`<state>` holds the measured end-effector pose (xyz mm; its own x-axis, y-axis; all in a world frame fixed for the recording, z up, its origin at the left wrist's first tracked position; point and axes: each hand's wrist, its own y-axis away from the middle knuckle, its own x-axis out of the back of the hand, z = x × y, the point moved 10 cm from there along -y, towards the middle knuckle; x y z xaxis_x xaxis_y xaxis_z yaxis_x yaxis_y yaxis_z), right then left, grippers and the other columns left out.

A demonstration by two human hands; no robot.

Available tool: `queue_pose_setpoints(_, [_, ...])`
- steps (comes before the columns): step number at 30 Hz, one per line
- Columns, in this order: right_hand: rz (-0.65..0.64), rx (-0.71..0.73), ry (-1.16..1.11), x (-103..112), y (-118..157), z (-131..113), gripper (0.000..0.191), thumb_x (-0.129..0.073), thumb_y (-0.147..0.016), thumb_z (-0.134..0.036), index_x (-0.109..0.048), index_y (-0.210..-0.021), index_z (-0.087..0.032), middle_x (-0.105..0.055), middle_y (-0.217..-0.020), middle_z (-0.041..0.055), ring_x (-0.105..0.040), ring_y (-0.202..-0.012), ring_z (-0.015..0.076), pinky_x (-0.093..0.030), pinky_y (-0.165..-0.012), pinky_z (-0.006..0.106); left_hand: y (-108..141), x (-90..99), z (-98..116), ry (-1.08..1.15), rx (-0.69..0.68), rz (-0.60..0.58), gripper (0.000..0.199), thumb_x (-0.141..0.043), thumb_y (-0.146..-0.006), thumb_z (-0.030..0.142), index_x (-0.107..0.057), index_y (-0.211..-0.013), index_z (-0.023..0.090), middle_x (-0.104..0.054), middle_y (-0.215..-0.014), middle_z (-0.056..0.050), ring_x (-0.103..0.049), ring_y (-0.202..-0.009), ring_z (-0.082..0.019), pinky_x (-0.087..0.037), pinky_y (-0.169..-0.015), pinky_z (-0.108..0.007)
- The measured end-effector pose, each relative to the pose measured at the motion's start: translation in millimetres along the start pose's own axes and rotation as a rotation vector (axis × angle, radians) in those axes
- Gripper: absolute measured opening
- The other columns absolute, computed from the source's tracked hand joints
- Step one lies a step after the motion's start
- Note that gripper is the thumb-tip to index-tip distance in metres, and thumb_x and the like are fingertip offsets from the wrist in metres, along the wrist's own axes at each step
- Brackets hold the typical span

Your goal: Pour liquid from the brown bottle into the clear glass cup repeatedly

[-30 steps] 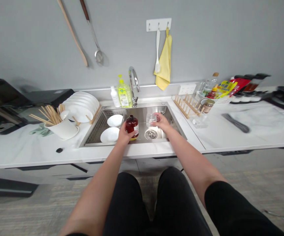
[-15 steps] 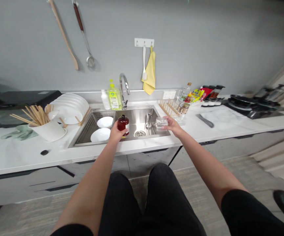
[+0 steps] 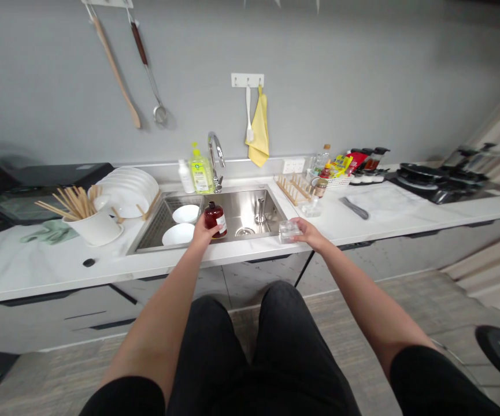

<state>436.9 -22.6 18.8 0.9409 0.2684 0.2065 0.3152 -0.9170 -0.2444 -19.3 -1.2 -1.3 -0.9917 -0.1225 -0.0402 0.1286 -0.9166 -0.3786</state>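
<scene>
My left hand (image 3: 205, 232) is closed around a dark red-brown bottle (image 3: 213, 216) with a white label and a black top. It holds the bottle over the front of the steel sink (image 3: 245, 202), tilted slightly. Two white bowls, an upper bowl (image 3: 186, 213) and a lower bowl (image 3: 178, 234), lie in the sink's left part beside that hand. My right hand (image 3: 308, 233) grips a small clear square container (image 3: 288, 231) by its right side. This container is at the sink's front right corner, over the counter edge; whether it rests there I cannot tell.
A chrome faucet (image 3: 215, 159) rises behind the sink, beside a yellow-green pump bottle (image 3: 201, 172). Plates (image 3: 128, 190) and a chopstick holder (image 3: 99, 227) stand left. A wooden rack (image 3: 293, 189) stands right, with a grey-handled utensil (image 3: 354, 208) beyond. A small black round piece (image 3: 89, 262) lies front left.
My right hand has brought the clear container down toward the counter's front edge. The bottle in my left hand has turned, showing more label. The view has shifted slightly.
</scene>
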Motion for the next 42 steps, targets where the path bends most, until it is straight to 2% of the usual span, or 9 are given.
queue_pose_setpoints(4, [-0.054,-0.014,0.050,-20,-1,8,0.077,-0.107,-0.057,-0.051,-0.069,-0.120,-0.028,-0.078,-0.110,0.0019,-0.072,-0.105,0.0289,-0.058,-0.105,0.047,26,5.0,13,0.107,0.042,0.004,0.088,-0.101,-0.070,0.045,-0.064,-0.146,0.020,-0.078,-0.140,-0.017,-0.075,-0.128,-0.040,-0.059,-0.113,-0.060])
queue_pose_setpoints(7, [-0.063,-0.007,0.074,-32,-3,13,0.080,-0.107,-0.058,-0.053,-0.070,-0.123,-0.028,-0.077,-0.112,0.0022,-0.072,-0.105,0.0292,-0.059,-0.104,0.047,45,18.7,24,0.106,0.030,0.011,0.088,-0.102,-0.069,0.047,-0.066,-0.144,0.019,-0.078,-0.140,-0.017,-0.074,-0.129,-0.041,-0.058,-0.115,-0.061])
queue_pose_setpoints(12, [-0.081,0.010,0.101,-42,-5,16,0.083,-0.108,-0.058,-0.056,-0.072,-0.127,-0.028,-0.079,-0.112,0.0041,-0.073,-0.107,0.0308,-0.060,-0.104,0.047,72,35.3,33,-0.033,0.073,-0.082,0.095,-0.104,-0.066,0.046,-0.065,-0.147,0.019,-0.077,-0.142,-0.018,-0.074,-0.129,-0.041,-0.055,-0.118,-0.060])
queue_pose_setpoints(16, [-0.104,0.016,0.124,-44,-7,17,0.084,-0.106,-0.061,-0.058,-0.073,-0.132,-0.028,-0.080,-0.115,0.0042,-0.073,-0.112,0.0321,-0.060,-0.108,0.049,86,32.2,39,-0.151,0.075,-0.157,0.096,-0.104,-0.069,0.046,-0.062,-0.151,0.018,-0.076,-0.141,-0.018,-0.074,-0.129,-0.039,-0.055,-0.118,-0.059])
queue_pose_setpoints(22, [-0.122,0.037,0.196,-46,-5,17,0.087,-0.102,-0.070,-0.055,-0.069,-0.146,-0.028,-0.077,-0.135,0.0074,-0.072,-0.124,0.0346,-0.056,-0.117,0.053,92,30.6,37,-0.318,0.070,-0.137,0.087,-0.100,-0.073,0.053,-0.068,-0.144,0.014,-0.079,-0.130,-0.018,-0.075,-0.116,-0.037,-0.056,-0.114,-0.060])
queue_pose_setpoints(25, [-0.116,0.061,0.206,-47,-2,14,0.089,-0.101,-0.073,-0.054,-0.067,-0.151,-0.029,-0.076,-0.139,0.0086,-0.072,-0.123,0.0342,-0.055,-0.119,0.054,93,31.7,34,-0.319,0.069,-0.126,0.092,-0.101,-0.072,0.051,-0.066,-0.148,0.014,-0.080,-0.128,-0.018,-0.075,-0.114,-0.036,-0.057,-0.112,-0.060])
queue_pose_setpoints(37, [-0.092,0.082,0.225,-45,-1,10,0.094,-0.104,-0.068,-0.056,-0.069,-0.150,-0.026,-0.074,-0.147,0.0126,-0.071,-0.127,0.0378,-0.053,-0.120,0.058,95,28.4,43,-0.151,0.003,-0.157,0.117,-0.106,-0.069,0.042,-0.049,-0.168,0.020,-0.064,-0.160,-0.024,-0.061,-0.152,-0.043,-0.043,-0.132,-0.063])
queue_pose_setpoints(40, [-0.073,0.084,0.252,-45,-1,8,0.093,-0.105,-0.067,-0.057,-0.071,-0.147,-0.026,-0.073,-0.149,0.0138,-0.071,-0.129,0.0401,-0.052,-0.121,0.059,103,45.8,48,-0.097,-0.044,-0.135,0.108,-0.102,-0.074,0.047,-0.051,-0.167,0.025,-0.056,-0.170,-0.022,-0.055,-0.159,-0.042,-0.042,-0.134,-0.059])
queue_pose_setpoints(42, [-0.079,0.084,0.259,-45,-1,7,0.091,-0.104,-0.068,-0.057,-0.071,-0.147,-0.026,-0.074,-0.150,0.0139,-0.071,-0.130,0.0409,-0.052,-0.122,0.059,108,82.7,55,-0.144,-0.078,0.006,0.085,-0.092,-0.084,0.051,-0.059,-0.158,0.025,-0.062,-0.164,-0.019,-0.060,-0.153,-0.039,-0.046,-0.130,-0.055])
